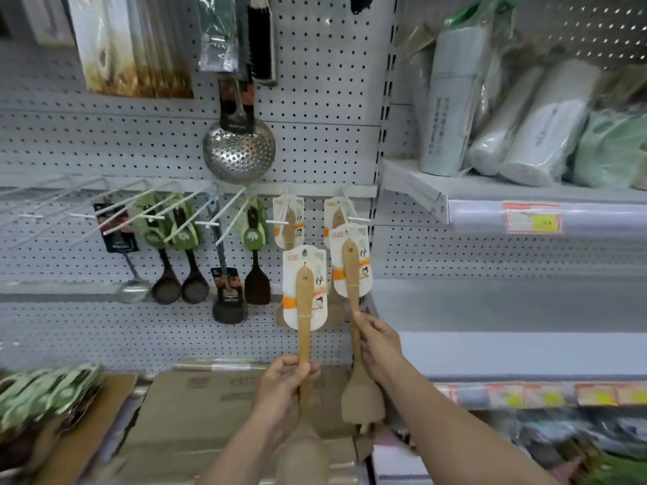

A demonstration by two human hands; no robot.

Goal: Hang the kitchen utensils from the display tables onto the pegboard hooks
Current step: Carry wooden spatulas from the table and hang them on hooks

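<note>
My left hand [285,381] grips the handle of a light wooden spatula [304,309] with a white and orange card, held upright below the pegboard hooks. My right hand [378,344] holds a second carded wooden spatula [352,274] by its handle, blade down at the lower right. That card's top sits near the white hook [353,213] at the right end of the row. Two more carded wooden spatulas [289,222] hang on hooks behind. The grey pegboard [315,141] fills the wall ahead.
Dark ladles [166,285], a dark turner [257,278] and a steel skimmer [238,152] hang to the left. Several bare hooks [52,208] jut out at far left. Cardboard boxes [196,414] lie below. Shelves with wrapped rolls [546,134] stand to the right.
</note>
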